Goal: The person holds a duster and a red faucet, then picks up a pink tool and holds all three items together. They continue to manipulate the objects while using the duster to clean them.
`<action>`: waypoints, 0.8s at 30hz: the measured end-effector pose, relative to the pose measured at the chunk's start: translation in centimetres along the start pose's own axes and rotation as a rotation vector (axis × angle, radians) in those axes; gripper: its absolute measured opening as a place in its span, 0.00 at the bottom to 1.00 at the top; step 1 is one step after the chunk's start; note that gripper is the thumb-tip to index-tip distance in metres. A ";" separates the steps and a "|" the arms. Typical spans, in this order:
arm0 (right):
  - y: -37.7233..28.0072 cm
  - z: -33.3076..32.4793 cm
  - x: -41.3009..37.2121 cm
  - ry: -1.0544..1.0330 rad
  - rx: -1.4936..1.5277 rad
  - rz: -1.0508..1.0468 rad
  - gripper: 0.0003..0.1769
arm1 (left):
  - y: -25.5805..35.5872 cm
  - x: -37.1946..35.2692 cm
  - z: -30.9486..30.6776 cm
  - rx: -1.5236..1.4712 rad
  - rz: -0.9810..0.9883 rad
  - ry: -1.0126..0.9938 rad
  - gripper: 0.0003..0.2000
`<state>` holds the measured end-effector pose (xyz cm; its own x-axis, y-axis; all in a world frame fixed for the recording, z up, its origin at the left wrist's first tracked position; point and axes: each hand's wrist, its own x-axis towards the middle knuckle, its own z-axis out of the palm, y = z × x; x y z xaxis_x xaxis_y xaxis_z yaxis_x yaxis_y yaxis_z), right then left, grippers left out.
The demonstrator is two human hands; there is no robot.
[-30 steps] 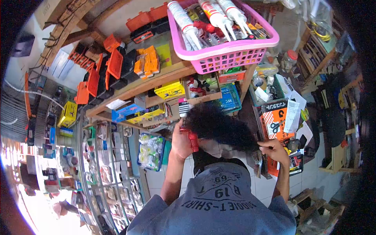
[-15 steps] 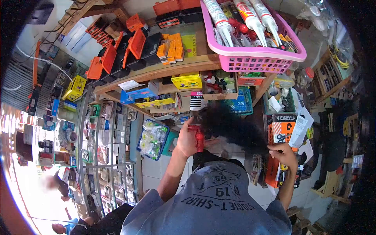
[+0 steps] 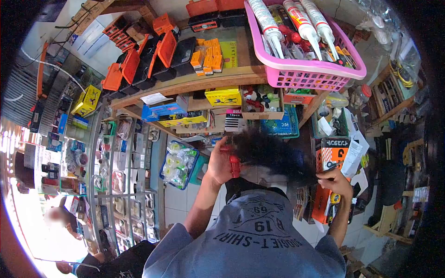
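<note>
My left hand [image 3: 219, 163] is wrapped round a red plastic item [image 3: 234, 165], left of centre and in front of my chest. A dark, fuzzy black mass [image 3: 273, 155] stretches between my two hands; what it is I cannot make out. At its right end is my right hand [image 3: 336, 182], with thumb and fingers closed together. Whatever lies between those fingertips is too dark to tell. Close to my right hand stands an orange and black box [image 3: 331, 150] with white papers [image 3: 353, 155] beside it.
A pink basket [image 3: 306, 76] with white nozzle tubes stands on the wooden shelf [image 3: 185, 85], near orange-lidded cases [image 3: 132, 69] and small orange boxes. Below, a bin [image 3: 178, 164] holds clear packets. Glass shelving [image 3: 109, 195] runs along the left. A person [image 3: 69, 220] is at the lower left.
The view has shifted slightly, so the basket sits a little further right. Both hands keep nearly the same place and grip. The person at the lower left has moved slightly.
</note>
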<state>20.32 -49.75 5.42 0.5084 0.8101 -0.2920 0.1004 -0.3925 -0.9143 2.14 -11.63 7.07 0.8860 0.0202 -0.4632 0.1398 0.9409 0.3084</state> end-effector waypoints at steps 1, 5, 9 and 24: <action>-0.2 0.0 -0.1 -0.043 -0.012 0.003 0.14 | 0.0 0.2 -0.2 -0.002 0.003 0.040 0.28; -0.2 0.2 -0.3 0.023 -0.048 0.009 0.14 | -0.4 -0.4 0.4 -0.016 0.015 0.018 0.28; -1.0 0.4 -0.7 -0.080 -0.052 0.023 0.14 | -0.3 -0.5 0.0 -0.006 -0.099 0.063 0.28; 1.8 3.1 -0.6 0.062 0.070 0.064 0.15 | -1.3 0.3 -0.6 0.069 0.156 0.038 0.29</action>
<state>17.53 -49.56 3.09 0.5638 0.7550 -0.3349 0.0069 -0.4098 -0.9121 1.97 -12.65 6.06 0.8822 0.1777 -0.4360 0.0333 0.9002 0.4343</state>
